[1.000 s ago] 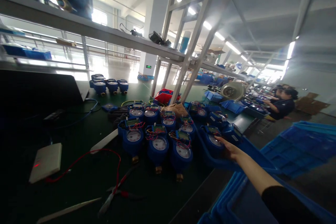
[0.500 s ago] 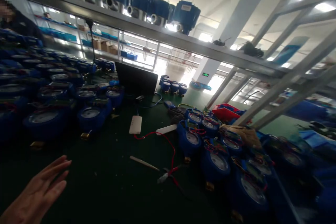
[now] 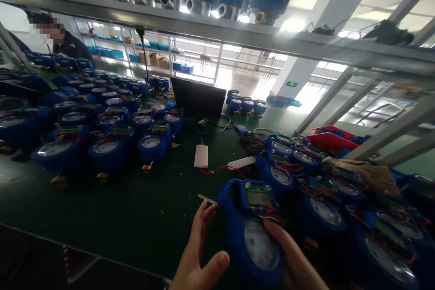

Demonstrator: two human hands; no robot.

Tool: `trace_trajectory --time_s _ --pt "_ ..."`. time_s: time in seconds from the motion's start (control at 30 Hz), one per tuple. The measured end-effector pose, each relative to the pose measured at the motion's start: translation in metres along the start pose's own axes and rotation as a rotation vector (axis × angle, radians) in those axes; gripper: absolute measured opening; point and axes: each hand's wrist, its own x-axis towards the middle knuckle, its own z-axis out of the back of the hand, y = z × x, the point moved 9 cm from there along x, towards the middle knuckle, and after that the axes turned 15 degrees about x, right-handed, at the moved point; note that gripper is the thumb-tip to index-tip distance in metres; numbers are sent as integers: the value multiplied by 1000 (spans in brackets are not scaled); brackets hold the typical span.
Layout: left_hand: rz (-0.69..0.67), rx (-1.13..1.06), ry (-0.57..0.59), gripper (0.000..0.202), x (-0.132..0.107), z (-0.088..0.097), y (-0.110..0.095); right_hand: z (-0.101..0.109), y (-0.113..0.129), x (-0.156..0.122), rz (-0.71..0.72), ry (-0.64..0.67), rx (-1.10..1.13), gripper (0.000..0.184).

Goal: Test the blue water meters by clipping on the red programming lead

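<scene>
My right hand (image 3: 288, 244) grips a blue water meter (image 3: 234, 235) by its right side, thumb on top beside the round dial. The meter has a small display and loose coloured wires at its upper end. Just left of it, my left hand (image 3: 200, 249) is open, fingers stretched and thumb apart, with a gap to the meter. A thin pale stick (image 3: 207, 199) lies beyond my left fingertips, partly covered by the meter. Farther back sits a white box (image 3: 201, 156) with a glowing red light and a red wire running toward the meter.
Several blue meters (image 3: 149, 142) stand in rows at left, and more (image 3: 280, 176) crowd the right. A dark screen (image 3: 199, 95), a red bin (image 3: 329, 138) and a brown cloth (image 3: 363, 174) lie behind. Overhead runs a shelf (image 3: 204, 25) with blue units. A person (image 3: 73, 47) is at far left.
A water meter, held in my right hand, has come into view over the place of the red clips. My left hand has moved right to beside it. The view has turned left.
</scene>
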Motion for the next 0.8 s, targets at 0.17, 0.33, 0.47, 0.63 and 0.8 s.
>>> trace_trajectory --time_s 0.17,0.33,0.47,0.63,0.8 --pt "146 -51 -211 101 -7 46 20 -67 -80 25 -114 92 98 51" --pt "150 -73 -317 92 -17 67 36 -69 -99 30 -175 119 59 57" --pt "139 -38 -282 92 -21 67 43 -50 -81 32 -131 183 -85 68" --pt "-5 378 -248 81 -19 88 19 2 -30 26 134 100 -320 41" --pt "-167 667 -235 58 2 102 -21 44 13 2 495 -77 -448 47"
